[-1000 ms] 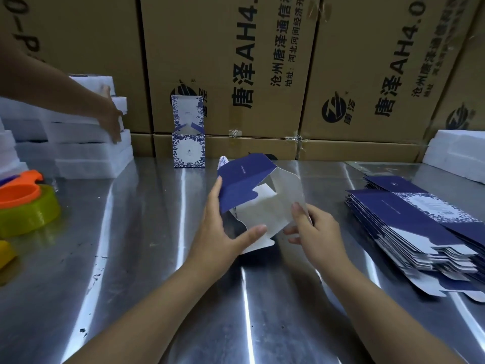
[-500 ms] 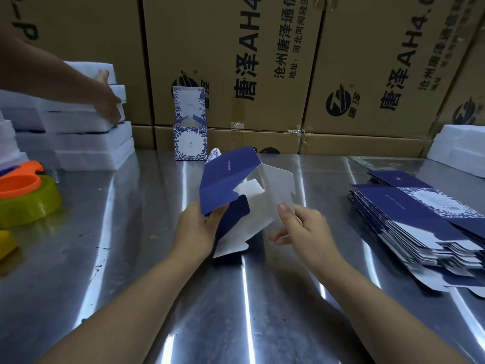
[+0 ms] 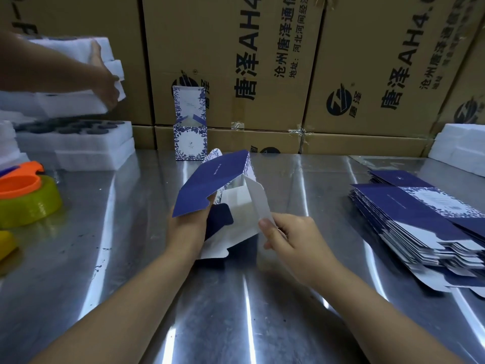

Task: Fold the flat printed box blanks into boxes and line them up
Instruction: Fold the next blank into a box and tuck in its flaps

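Here the left hand (image 3: 187, 229) grips the half-folded box blank (image 3: 212, 179) by the lower edge of its dark blue panel, fingers curled underneath. The right hand (image 3: 291, 237) pinches the blank's white flap between thumb and forefinger. Both forearms reach up to the blank over the steel table (image 3: 236, 311). Behind the blank stands a folded box (image 3: 190, 139), lid up; well to its right lies the stack of flat blanks (image 3: 420, 219).

Steel table (image 3: 288, 298) bears blank stack (image 3: 420, 222), folded box (image 3: 190, 139), foam trays (image 3: 78, 145)
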